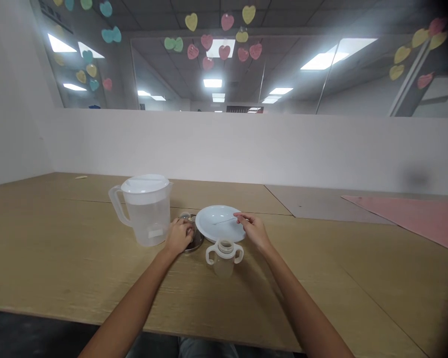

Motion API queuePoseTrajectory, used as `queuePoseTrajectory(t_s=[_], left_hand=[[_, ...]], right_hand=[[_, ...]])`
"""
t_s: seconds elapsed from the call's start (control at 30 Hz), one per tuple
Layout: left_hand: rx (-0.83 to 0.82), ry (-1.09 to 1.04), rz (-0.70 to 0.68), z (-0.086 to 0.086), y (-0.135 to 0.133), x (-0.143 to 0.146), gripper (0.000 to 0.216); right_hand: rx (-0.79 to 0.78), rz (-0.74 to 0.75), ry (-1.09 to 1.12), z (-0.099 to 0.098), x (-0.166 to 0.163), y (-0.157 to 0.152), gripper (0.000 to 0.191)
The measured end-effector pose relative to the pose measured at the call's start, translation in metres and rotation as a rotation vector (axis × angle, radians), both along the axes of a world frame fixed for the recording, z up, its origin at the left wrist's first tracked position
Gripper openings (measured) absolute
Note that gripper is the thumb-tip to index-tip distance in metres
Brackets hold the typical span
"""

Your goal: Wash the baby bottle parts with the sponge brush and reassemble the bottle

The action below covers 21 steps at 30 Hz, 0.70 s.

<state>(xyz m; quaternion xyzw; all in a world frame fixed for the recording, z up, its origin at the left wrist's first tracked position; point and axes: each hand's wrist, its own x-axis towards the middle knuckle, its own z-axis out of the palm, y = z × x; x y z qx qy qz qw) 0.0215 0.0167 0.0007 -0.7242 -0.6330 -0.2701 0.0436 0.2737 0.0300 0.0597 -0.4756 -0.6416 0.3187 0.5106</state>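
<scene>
My right hand pinches one end of a thin dark stick, whose other end reaches left over a white plate. Its exact kind is too fine to make out. My left hand is at a round, shiny dark dish, fingers curled down over something mostly hidden. A small clear round piece shows just behind those fingers. In front of the plate stands a translucent baby bottle with two white side handles and an uncovered mouth.
A translucent pitcher with a white lid stands just left of my left hand, its handle to the left. A grey sheet and a pink sheet lie at the right rear of the wooden table. Behind is a white wall.
</scene>
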Motion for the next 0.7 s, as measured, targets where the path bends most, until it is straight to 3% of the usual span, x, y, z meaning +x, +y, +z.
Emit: queuePoseTrajectory(t_s=[0.33,0.7], left_hand=[[-0.007,0.294,-0.008,0.005,-0.002,0.009,0.034],[0.032,0.313,0.102,0.012,-0.005,0.020,0.027]], right_hand=[[0.106,-0.032,-0.024,-0.014,-0.003,0.002,0.045],[0.246,-0.067,-0.180,-0.014,-0.007,-0.007,0.043]])
